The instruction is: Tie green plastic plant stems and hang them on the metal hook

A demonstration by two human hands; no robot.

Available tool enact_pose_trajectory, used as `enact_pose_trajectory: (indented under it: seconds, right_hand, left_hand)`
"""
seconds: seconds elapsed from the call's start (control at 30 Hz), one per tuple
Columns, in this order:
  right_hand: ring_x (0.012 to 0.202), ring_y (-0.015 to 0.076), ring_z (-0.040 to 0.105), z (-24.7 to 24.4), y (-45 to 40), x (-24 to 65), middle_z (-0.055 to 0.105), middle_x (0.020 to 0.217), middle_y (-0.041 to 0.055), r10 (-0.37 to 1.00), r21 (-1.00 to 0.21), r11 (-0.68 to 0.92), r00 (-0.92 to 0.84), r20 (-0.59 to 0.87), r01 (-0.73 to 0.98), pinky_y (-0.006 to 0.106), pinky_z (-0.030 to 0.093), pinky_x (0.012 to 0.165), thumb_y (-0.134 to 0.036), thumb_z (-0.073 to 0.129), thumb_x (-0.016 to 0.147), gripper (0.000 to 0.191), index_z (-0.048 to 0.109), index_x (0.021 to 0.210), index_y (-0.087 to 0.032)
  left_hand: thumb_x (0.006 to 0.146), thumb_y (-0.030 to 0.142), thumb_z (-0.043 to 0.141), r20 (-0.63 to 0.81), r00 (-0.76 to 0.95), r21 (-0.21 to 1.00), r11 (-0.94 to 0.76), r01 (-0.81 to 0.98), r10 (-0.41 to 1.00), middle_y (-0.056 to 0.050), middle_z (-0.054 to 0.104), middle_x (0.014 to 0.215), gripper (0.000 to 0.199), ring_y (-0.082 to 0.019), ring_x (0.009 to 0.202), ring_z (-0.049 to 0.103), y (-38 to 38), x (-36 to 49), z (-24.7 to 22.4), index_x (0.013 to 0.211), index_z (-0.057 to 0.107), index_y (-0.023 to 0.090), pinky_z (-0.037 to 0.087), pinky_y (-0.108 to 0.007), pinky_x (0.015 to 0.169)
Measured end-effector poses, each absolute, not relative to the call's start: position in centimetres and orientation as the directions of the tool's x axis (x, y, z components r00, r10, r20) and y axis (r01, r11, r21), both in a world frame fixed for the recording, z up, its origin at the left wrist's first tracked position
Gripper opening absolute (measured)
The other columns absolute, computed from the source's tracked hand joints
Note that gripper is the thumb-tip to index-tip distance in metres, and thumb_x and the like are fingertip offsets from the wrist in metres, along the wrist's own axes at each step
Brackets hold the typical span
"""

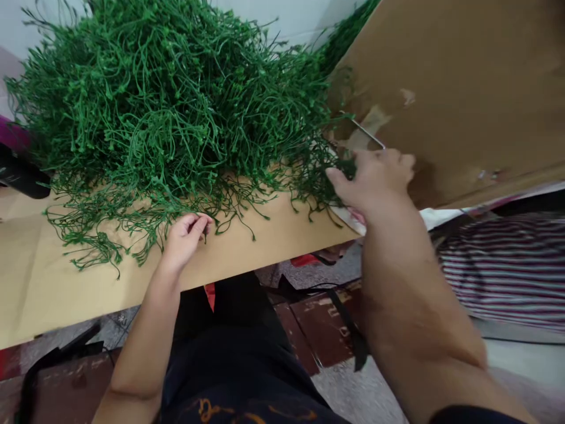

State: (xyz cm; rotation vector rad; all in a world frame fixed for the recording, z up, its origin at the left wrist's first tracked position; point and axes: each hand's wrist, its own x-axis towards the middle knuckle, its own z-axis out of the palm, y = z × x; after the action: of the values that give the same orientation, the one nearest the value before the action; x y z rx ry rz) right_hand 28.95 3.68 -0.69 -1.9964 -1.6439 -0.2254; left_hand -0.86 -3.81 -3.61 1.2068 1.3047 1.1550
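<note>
A large heap of green artificial sprigs (189,112), thin stems with small knobbed tips, lies along the back of a brown-covered table. At the heap's front edge, my left hand (184,237) is closed in a pinch on a green sprig, most of it hidden by the fingers. Farther right, my right hand (377,176) is over darker sprigs (315,171) beside the cardboard, its thumb apart from the fingers. Motion blurs this hand, and its fingertips are hidden. A thin metal rod (368,133) runs up to its knuckles; whether the hand holds it is unclear.
A big cardboard sheet or box side (468,100) rises at the right. Loose sprigs (95,250) spread over the brown table covering (247,253). A black object (22,174) is at the left edge. Striped cloth (507,271) lies at the right; reddish-brown boards (318,330) are below.
</note>
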Motion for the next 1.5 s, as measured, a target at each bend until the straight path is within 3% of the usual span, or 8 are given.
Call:
enact_pose_trajectory:
  seconds: [0.13, 0.2, 0.3, 0.5, 0.67, 0.9, 1.3, 1.5]
  right_hand:
    - [0.108, 0.0294, 0.048, -1.5, 1.7, 24.8, 0.058, 0.107, 0.0183, 0.791, -0.359, 0.287, -0.008, 0.612, 0.888, 0.048, 0.037, 0.092, -0.034, 0.055, 0.081, 0.033, 0.062, 0.105, -0.012]
    - [0.105, 0.0243, 0.052, -1.5, 0.2, 20.8, 0.058, 0.108, 0.0146, 0.765, -0.456, 0.568, -0.234, 0.6, 0.686, 0.043, 0.043, 0.089, -0.04, 0.048, 0.085, 0.035, 0.058, 0.109, -0.015]
    - [0.107, 0.0238, 0.051, -1.5, -1.1, 15.5, 0.055, 0.112, 0.0142, 0.704, -0.552, 0.711, -0.449, 0.55, 0.436, 0.04, 0.045, 0.087, -0.045, 0.054, 0.082, 0.043, 0.053, 0.113, -0.015]
    - [0.067, 0.0115, 0.05, -1.9, -0.4, 12.9, 0.051, 0.07, 0.0023, 0.779, -0.796, 0.543, -0.515, 0.357, 0.268, 0.027, 0.042, 0.062, -0.041, 0.035, 0.092, 0.036, 0.051, 0.072, -0.017]
    - [0.063, 0.0101, 0.049, -2.3, -0.2, 14.0, 0.05, 0.07, 0.0023, 0.817, -0.875, 0.457, -0.464, 0.342, 0.159, 0.025, 0.041, 0.059, -0.046, 0.032, 0.092, 0.042, 0.049, 0.067, -0.017]
    - [0.064, 0.0109, 0.046, -1.4, -0.7, 13.9, 0.049, 0.067, 0.0015, 0.776, -0.74, 0.563, -0.543, 0.321, 0.368, 0.025, 0.037, 0.062, -0.026, 0.038, 0.09, 0.025, 0.049, 0.071, -0.016]
    - [0.071, 0.0153, 0.05, -0.9, -2.0, 13.5, 0.057, 0.085, 0.0087, 0.848, -0.578, 0.506, -0.494, 0.194, 0.641, 0.028, 0.036, 0.064, -0.027, 0.036, 0.09, 0.022, 0.053, 0.087, -0.013]
    - [0.064, 0.0137, 0.046, -2.1, -2.2, 12.7, 0.047, 0.064, 0.0019, 0.777, -0.714, 0.576, -0.538, 0.327, 0.398, 0.028, 0.037, 0.062, -0.03, 0.031, 0.091, 0.029, 0.04, 0.066, -0.019]
  left_hand:
    - [0.078, 0.033, 0.054, -0.029, -0.025, 0.969, 0.035, 0.245, 0.999, -0.003, 0.062, 0.075, 0.022, -0.01, 0.061, 0.051, -3.5, -0.5, -4.2, 0.067, 0.058, 0.015, 0.04, -0.022, 0.056]
    - [0.08, 0.034, 0.052, 0.033, 0.005, 0.934, -0.032, 0.356, 0.999, -0.002, 0.06, 0.069, 0.023, -0.011, 0.062, 0.05, -3.6, -0.5, -4.6, 0.066, 0.057, 0.016, 0.041, -0.024, 0.058]
    - [0.083, 0.028, 0.048, 0.179, 0.116, 0.87, -0.212, 0.444, 0.977, -0.003, 0.059, 0.069, 0.021, -0.015, 0.069, 0.053, -3.9, -0.8, -5.1, 0.067, 0.057, 0.017, 0.043, -0.027, 0.066]
    - [0.086, 0.023, 0.044, 0.324, 0.132, 0.843, -0.349, 0.409, 0.937, -0.004, 0.056, 0.076, 0.018, -0.016, 0.075, 0.052, -4.4, -1.1, -4.4, 0.072, 0.055, 0.018, 0.041, -0.029, 0.072]
    - [0.087, 0.027, 0.043, 0.237, 0.046, 0.941, -0.241, 0.24, 0.971, -0.001, 0.048, 0.067, 0.021, -0.013, 0.064, 0.044, -4.3, -1.1, -4.2, 0.07, 0.051, 0.018, 0.037, -0.026, 0.063]
    - [0.082, 0.044, 0.052, 0.097, -0.003, 0.992, -0.097, 0.084, 0.995, 0.002, 0.041, 0.062, 0.03, -0.01, 0.058, 0.039, -4.3, -0.8, -4.1, 0.066, 0.048, 0.019, 0.035, -0.025, 0.058]
    - [0.086, 0.046, 0.045, 0.217, -0.14, 0.93, -0.161, 0.33, 0.966, -0.002, 0.052, 0.065, 0.037, -0.012, 0.064, 0.048, -3.5, -1.4, -5.6, 0.062, 0.05, 0.018, 0.041, -0.026, 0.061]
    - [0.075, 0.053, 0.057, -0.032, -0.237, 0.999, 0.024, -0.038, 0.971, -0.002, 0.059, 0.073, 0.037, -0.011, 0.063, 0.055, -3.8, -0.8, -4.4, 0.076, 0.055, 0.017, 0.048, -0.023, 0.055]
